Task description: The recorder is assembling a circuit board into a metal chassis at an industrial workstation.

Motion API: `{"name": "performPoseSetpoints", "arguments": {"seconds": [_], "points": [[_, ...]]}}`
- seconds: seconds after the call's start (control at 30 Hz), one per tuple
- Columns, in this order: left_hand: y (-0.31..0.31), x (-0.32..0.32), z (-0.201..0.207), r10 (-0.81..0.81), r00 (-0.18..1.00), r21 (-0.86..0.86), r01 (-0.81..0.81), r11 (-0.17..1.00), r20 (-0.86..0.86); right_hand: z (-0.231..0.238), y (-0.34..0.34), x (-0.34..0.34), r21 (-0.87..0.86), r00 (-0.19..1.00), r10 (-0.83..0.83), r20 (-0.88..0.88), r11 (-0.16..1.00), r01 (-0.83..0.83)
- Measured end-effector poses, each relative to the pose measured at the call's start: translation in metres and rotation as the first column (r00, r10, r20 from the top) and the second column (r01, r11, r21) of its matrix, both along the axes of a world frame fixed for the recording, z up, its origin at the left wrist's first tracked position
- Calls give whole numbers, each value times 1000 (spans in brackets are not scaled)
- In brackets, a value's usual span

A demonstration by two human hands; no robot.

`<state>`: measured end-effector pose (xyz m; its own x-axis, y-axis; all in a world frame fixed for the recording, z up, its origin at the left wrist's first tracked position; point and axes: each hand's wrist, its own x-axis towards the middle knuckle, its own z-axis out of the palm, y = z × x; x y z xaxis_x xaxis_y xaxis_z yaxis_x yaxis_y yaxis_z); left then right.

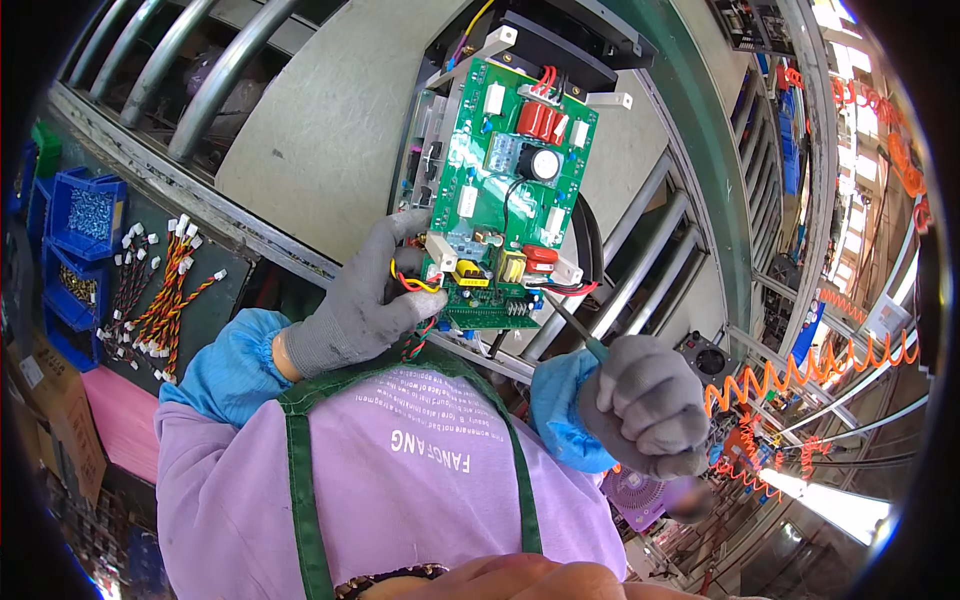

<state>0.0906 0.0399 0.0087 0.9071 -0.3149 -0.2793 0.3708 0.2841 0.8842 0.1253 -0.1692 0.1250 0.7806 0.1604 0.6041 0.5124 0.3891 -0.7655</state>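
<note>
A green circuit board (pixel 475 230), mounted on a dark metal assembly (pixel 570 50), carries red capacitors, a round black-and-white capacitor and white blocks. White brackets (pixel 440 252) stand at its corners. My left hand (pixel 350 300), in a grey glove, grips the board's near left corner. Its thumb lies beside a bundle of yellow and red wires (pixel 415 283). My right hand (pixel 650 405), also gloved, is closed in a fist around a screwdriver (pixel 596 348) with a green handle. The thin shaft points up and left at the board's near right corner; where its tip ends is hard to see.
The assembly rests on a pale board (pixel 310 140) over a conveyor with metal rollers (pixel 640 255). At left lie bundled red, yellow and black wires (pixel 175 290) beside blue bins (pixel 85 215) of small parts. Orange coiled hoses (pixel 820 370) hang at right, near a fan (pixel 705 358).
</note>
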Motion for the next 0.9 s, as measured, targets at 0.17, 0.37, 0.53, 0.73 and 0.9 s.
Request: {"name": "performPoseSetpoints", "arguments": {"seconds": [0.17, 0.37, 0.53, 0.73, 0.9], "points": [[-2, -4, -4, 0, 999, 76, -3, 997, 46, -4, 1, 3, 5, 999, -3, -45, 1000, 4], [5, -2, -8, -55, 997, 171, 44, 984, 55, -11, 7, 16, 98, 986, 0, -169, 995, 17], [0, -4, -15, 5, 991, 120, -21, 993, 131, -16, 12, 71, 198, 861, 170, -480, 977, -82], [-3, -9, -13, 8, 998, 43, -10, 999, 62, -14, -11, 70, 165, 842, 205, -499, 976, -140], [30, -11, 27, -249, 965, 209, 228, 951, 81, 70, -31, 36, 83, 912, 409, 27, 909, -410]]}}
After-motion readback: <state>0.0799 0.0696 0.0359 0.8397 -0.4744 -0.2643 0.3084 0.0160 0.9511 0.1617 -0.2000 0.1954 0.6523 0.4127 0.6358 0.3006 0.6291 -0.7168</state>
